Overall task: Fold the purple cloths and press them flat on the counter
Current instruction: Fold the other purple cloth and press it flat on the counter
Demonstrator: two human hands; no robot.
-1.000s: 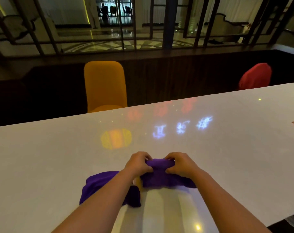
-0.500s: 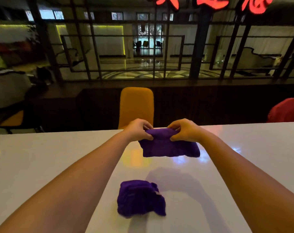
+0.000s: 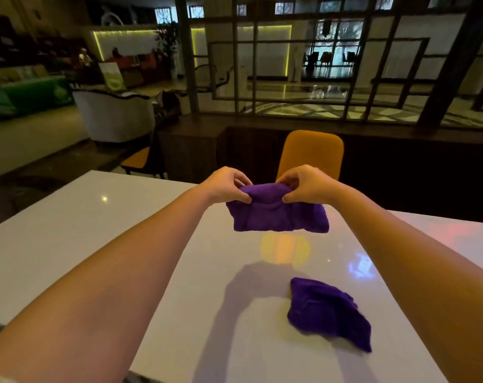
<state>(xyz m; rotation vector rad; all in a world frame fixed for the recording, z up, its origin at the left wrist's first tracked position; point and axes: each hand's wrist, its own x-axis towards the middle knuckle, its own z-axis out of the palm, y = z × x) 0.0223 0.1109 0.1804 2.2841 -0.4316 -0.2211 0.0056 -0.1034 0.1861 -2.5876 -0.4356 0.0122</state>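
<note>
We have one purple cloth (image 3: 279, 214) lifted clear of the white counter (image 3: 69, 244), held out in front of us above its far part, with our left hand (image 3: 226, 185) and right hand (image 3: 304, 183) each pinched shut on its top edge, thumbs toward us and fingers curled over the far side. It hangs limp and bunched below our fingers, so we judge it soft, light and floppy, with nothing stiff to keep a crease; it should not slip, but it will sag wherever we leave it unsupported. We would do best to grip it at the corners of the top edge. We count two purple cloths in all: this one, and a second cloth (image 3: 328, 313) lying rumpled on the counter near us, toward our right forearm.
</note>
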